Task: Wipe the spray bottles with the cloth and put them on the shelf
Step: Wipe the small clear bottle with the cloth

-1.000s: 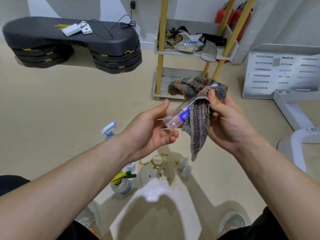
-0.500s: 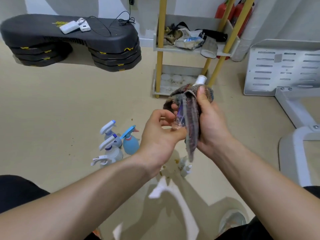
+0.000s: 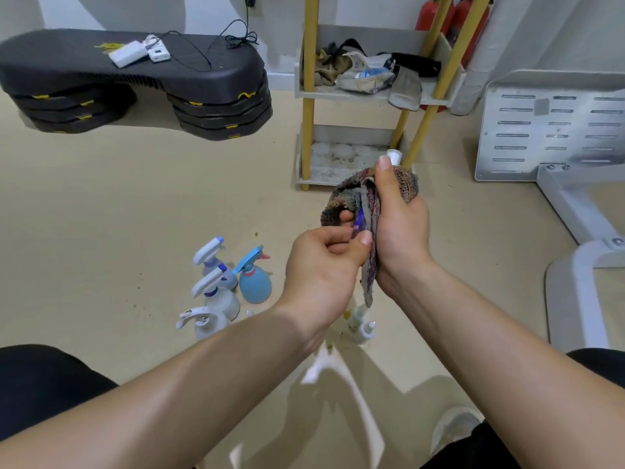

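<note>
My right hand [image 3: 399, 231] grips a striped multicoloured cloth [image 3: 348, 198] wrapped round a small clear spray bottle [image 3: 393, 156]; only its white cap and a strip of blue label show. My left hand [image 3: 321, 265] pinches the bottle's lower end with thumb and fingers. On the floor to the left stand a blue round spray bottle [image 3: 254, 280] and three white trigger bottles [image 3: 216, 296]. Two small bottles [image 3: 362, 328] stand under my hands. The yellow-legged shelf [image 3: 307, 96] rises just beyond.
A black stacked step platform [image 3: 135, 89] with a white device and cables lies at the back left. The shelf's middle tier holds gloves and rags. A white metal frame [image 3: 554, 130] stands at the right. Stains mark the floor under my hands.
The bottle has turned from slanted to upright inside the cloth, its cap pointing up. My left hand moved from an open hold to a pinch at the bottle's lower end.
</note>
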Available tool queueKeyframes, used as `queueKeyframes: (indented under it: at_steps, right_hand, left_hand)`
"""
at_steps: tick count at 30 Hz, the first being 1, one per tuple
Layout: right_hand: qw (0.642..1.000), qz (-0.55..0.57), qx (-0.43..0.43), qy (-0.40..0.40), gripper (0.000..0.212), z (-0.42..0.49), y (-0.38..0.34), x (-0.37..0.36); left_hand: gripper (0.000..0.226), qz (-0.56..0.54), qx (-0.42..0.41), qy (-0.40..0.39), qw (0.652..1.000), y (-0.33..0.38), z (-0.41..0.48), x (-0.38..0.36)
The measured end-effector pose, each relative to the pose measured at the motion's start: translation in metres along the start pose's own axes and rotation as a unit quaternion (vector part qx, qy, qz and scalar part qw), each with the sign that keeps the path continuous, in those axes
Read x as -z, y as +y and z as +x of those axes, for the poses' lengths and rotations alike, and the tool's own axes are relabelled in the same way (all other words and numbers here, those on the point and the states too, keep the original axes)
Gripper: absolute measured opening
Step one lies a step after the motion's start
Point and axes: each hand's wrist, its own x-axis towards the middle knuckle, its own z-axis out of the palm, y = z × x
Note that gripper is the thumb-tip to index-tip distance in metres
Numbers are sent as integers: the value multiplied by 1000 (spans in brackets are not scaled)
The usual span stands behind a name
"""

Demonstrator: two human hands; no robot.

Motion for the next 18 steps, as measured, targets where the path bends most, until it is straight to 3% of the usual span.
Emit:
queueKeyframes:
  at_steps: [5, 8, 13, 18]
  right_hand:
    - [999, 30, -39, 9, 32, 6, -1, -2]
    - [999, 28, -33, 23, 33, 8, 3, -3]
    - [998, 33, -19, 47, 27, 11, 6, -6]
    - [999, 29, -25, 13, 20, 17, 1, -6]
  left_hand:
    - [24, -22, 1, 59, 998, -2, -3, -4]
    - [39, -88, 44, 27, 995, -8, 1, -4]
    - [19, -105, 34, 13, 994, -9, 4, -5]
    - [42, -111, 55, 23, 992, -2, 15, 0]
